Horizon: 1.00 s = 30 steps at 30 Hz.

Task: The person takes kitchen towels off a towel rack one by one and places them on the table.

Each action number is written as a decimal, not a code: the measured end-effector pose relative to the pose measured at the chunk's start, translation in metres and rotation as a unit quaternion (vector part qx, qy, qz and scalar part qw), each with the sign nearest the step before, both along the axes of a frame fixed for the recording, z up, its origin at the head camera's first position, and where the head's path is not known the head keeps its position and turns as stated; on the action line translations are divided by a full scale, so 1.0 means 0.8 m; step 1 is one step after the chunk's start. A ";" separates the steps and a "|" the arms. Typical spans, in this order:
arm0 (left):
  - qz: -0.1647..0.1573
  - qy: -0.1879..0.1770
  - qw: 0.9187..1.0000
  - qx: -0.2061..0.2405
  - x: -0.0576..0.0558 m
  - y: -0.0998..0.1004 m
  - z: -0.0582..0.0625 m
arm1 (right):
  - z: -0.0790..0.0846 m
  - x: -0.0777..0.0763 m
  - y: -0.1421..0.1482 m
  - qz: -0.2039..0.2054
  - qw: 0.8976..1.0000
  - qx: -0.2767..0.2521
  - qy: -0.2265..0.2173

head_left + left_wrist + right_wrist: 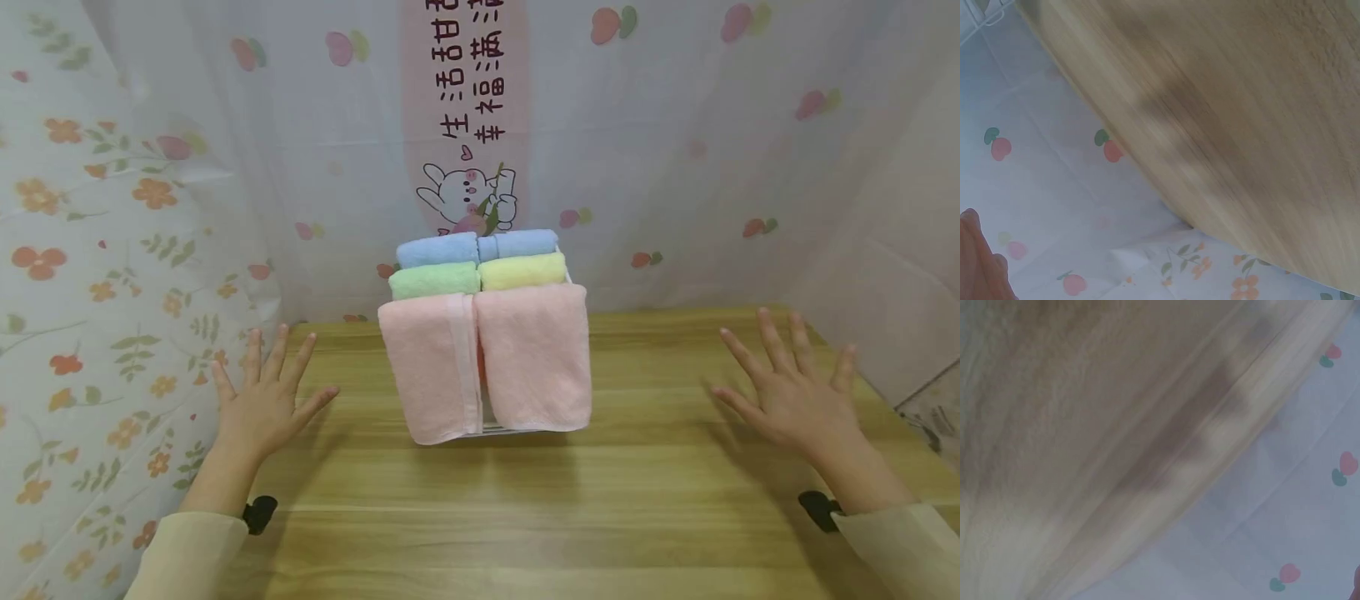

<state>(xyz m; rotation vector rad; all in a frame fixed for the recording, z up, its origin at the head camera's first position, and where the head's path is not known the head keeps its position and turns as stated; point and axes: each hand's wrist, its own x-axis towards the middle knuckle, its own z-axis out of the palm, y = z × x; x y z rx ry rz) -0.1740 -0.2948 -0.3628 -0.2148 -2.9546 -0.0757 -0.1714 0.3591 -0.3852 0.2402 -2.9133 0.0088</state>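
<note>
In the head view a white wire rack stands mid-table, loaded with folded towels. Two pink towels point(534, 358) hang at its front, with a green towel point(433, 281) and a yellow towel point(522, 272) behind them. Blue towels point(438, 250) sit at the back. My left hand point(258, 408) is spread wide to the left of the rack, holding nothing. Over on the right, my right hand point(802, 392) is likewise spread with fingers straight, apart from the towels. Both hands cast shadows on the wood. Most of the rack is hidden under the towels.
The wooden table point(480, 517) ends at a hanging patterned curtain point(645, 167) at the back. A flowered cloth point(112, 333) hangs close along the left side. In the left wrist view, part of the wire rack point(988, 19) shows at the top corner.
</note>
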 end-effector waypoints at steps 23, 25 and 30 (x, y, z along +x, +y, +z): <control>-0.049 0.019 0.995 0.086 0.021 0.003 0.023 | 0.005 0.007 -0.025 -0.010 0.999 -0.043 -0.013; -0.059 0.030 0.993 0.093 0.021 0.004 0.025 | 0.007 0.007 -0.031 -0.008 0.999 -0.052 -0.008; -0.087 0.046 0.988 0.117 0.019 0.008 0.029 | 0.014 0.007 -0.045 -0.006 0.998 -0.066 0.007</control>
